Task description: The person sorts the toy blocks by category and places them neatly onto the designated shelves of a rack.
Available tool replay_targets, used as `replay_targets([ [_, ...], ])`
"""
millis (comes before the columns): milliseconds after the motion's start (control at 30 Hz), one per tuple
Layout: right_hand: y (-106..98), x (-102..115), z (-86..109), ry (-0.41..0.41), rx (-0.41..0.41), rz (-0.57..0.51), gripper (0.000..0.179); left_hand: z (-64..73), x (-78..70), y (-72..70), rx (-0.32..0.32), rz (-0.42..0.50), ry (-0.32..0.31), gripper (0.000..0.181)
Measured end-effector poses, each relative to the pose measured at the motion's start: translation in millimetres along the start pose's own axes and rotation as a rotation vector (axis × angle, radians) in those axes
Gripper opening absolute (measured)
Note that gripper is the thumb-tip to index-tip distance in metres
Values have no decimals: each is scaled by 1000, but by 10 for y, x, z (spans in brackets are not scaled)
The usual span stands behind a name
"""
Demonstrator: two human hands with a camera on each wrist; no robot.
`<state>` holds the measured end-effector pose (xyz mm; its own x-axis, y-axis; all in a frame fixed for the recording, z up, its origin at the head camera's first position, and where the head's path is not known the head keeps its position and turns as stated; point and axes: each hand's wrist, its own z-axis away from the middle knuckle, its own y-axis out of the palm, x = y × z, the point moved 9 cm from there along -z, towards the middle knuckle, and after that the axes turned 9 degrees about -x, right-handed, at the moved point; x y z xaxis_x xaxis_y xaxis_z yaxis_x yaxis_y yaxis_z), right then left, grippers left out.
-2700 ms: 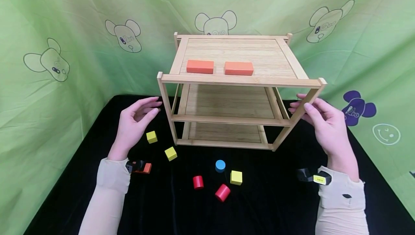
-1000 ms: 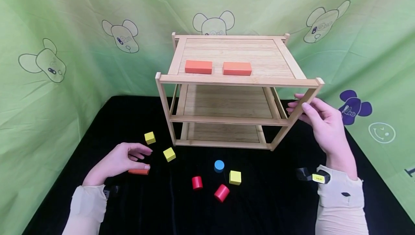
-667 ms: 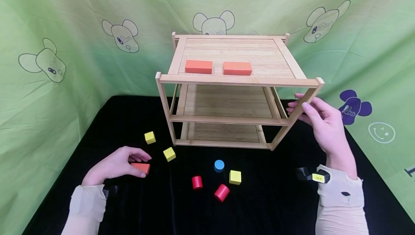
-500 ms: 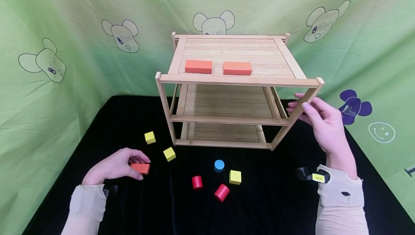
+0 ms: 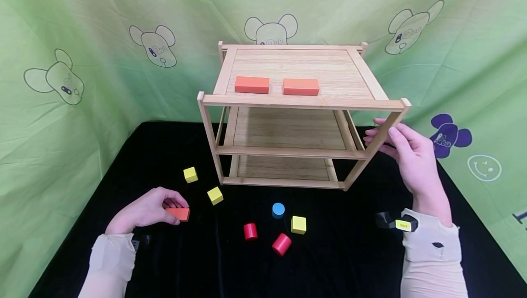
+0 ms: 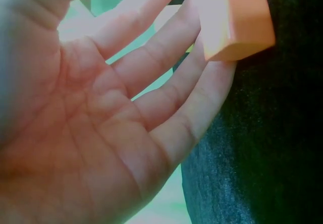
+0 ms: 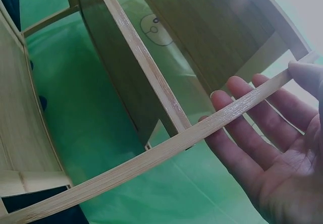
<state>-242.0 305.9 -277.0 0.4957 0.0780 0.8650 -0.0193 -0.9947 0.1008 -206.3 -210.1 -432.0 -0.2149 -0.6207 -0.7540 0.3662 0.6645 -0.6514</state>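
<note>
My left hand (image 5: 148,210) pinches an orange rectangular block (image 5: 179,214) on the black cloth at the left, thumb on the near side and fingers on the far side. In the left wrist view the block (image 6: 247,17) sits at the fingertips. A three-tier wooden shelf rack (image 5: 313,62) stands in the middle. My right hand (image 5: 413,163) holds its front right post, with the thumb on the front and the other fingers behind. That post (image 7: 151,156) crosses the right wrist view in front of the fingers. Two more orange blocks (image 5: 252,85) lie on the top shelf.
Two yellow cubes (image 5: 215,195) lie between my left hand and the rack. In front of the rack are a blue cylinder (image 5: 278,210), another yellow cube (image 5: 298,225) and two red cylinders (image 5: 282,244). Green cloth walls (image 5: 103,5) enclose the black cloth (image 5: 337,261).
My left hand has come down from beside the rack's left post to the orange block and closed on it. My right thumb has shifted slightly along the post; the rack stands as before.
</note>
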Motion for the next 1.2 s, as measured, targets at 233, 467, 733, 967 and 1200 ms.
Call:
replay_targets([
  [233,-3,-2,-1,0,4,-10,36,-9,17,1,-15,-8,-10,35],
  [467,-4,-7,-3,-1,12,-20,36,-16,10,-2,-19,-17,0,34],
  [733,-8,-14,1,4,7,-5,35,-40,-4,-39,-39,-46,12,32],
  [967,-9,-12,4,6,7,-5,35,-80,-84,-67,-62,-65,44,30],
  [1200,-13,-15,-2,8,2,3,35,-105,-206,-70,-68,-55,61,30],
])
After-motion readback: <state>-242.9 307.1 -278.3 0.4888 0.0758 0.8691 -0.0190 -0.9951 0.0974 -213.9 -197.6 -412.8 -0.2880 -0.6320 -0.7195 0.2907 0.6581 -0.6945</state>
